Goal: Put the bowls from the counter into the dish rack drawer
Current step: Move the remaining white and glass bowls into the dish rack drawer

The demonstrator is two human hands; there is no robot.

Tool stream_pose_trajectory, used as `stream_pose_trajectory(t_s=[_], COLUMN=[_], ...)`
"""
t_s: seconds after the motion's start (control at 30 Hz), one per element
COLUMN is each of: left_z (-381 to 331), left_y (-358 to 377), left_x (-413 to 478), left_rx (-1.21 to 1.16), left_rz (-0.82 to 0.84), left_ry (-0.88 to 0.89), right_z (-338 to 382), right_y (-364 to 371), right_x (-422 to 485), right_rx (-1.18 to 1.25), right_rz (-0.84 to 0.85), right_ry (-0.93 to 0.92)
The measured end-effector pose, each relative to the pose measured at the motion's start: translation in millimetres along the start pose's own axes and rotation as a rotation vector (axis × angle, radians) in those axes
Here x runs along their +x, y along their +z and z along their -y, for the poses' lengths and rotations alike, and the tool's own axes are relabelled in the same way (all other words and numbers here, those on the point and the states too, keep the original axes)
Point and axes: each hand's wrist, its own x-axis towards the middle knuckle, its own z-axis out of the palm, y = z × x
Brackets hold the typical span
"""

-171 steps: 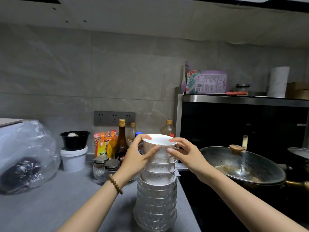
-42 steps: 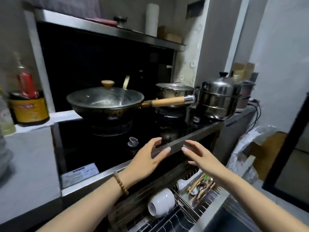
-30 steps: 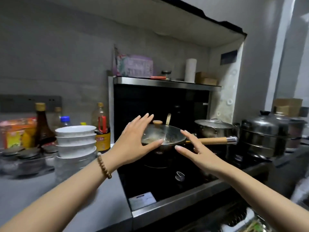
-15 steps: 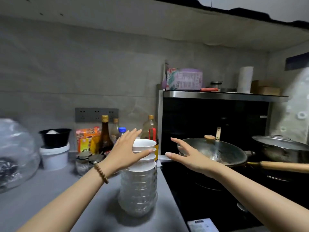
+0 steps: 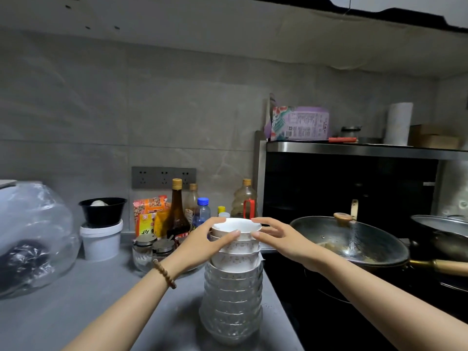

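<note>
Both hands meet at the top white bowl point(image 5: 236, 228) of a tall stack of bowls point(image 5: 233, 287) on the grey counter point(image 5: 76, 307). The left hand point(image 5: 205, 245), with a beaded bracelet point(image 5: 164, 273) at its wrist, curls around the bowl's left side, thumb across the front. The right hand point(image 5: 277, 235) touches the right rim with its fingertips. Beyond the grip stand bottles point(image 5: 177, 211); right of it sits a lidded wok point(image 5: 349, 240).

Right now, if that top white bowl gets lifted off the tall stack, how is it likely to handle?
The top white bowl looks like glazed ceramic, so probably rigid, smooth and breakable if dropped. The left hand and right hand cup its sides, which should steady it. It sits nested on a tall stack of white and glass bowls, so a sideways tug might rock the pile.
</note>
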Motion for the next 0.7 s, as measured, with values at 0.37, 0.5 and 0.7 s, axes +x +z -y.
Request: stream_pose_trajectory(t_s=[0.37,0.5,0.7], left_z=[-0.3,-7.2,-34.3], left_y=[3.7,1.1,0.4], left_x=[-0.8,2.8,5.2], left_rx=[-0.091,-0.167,-0.282], left_rz=[-0.126,-0.168,-0.223], left_ry=[0.059,0.08,0.17], right_z=[-6.5,0.8,15.4], right_y=[13.0,11.8,-1.2], right_x=[0.5,2.3,-2.5], right_rx=[0.165,0.219,0.285], right_rz=[-0.093,-0.117,-0.209], right_ry=[-0.098,-0.129,-0.198])
